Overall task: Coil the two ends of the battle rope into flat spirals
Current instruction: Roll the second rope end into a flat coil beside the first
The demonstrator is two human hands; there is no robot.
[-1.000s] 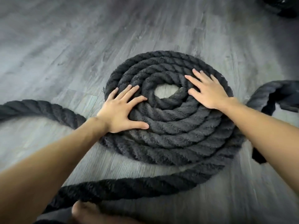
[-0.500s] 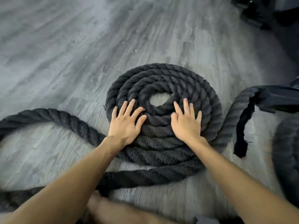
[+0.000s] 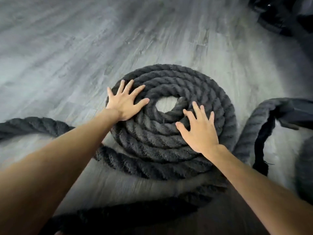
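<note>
A thick black battle rope lies on the floor as a flat spiral point(image 3: 171, 92) of several turns, with a small bare gap at its centre. My left hand point(image 3: 126, 101) presses flat on the spiral's left side with the fingers spread. On the near right turns rests my right hand point(image 3: 199, 131), fingers spread and straight. Loose rope point(image 3: 39, 126) leaves the spiral at the lower left and runs off the left edge. Another stretch of rope point(image 3: 252, 134) with a dark sleeve rises at the right.
Grey wood-look floor point(image 3: 84, 48) spreads behind and to the left. Dark gear point(image 3: 284, 16) sits in the top right corner. A blurred dark rope mass point(image 3: 304, 167) lies at the right edge. More rope point(image 3: 118, 216) crosses the bottom in shadow.
My left hand has shifted up to the spiral's far left side. My right hand has moved outward to the right. The outer loose turn lies closer against the spiral.
</note>
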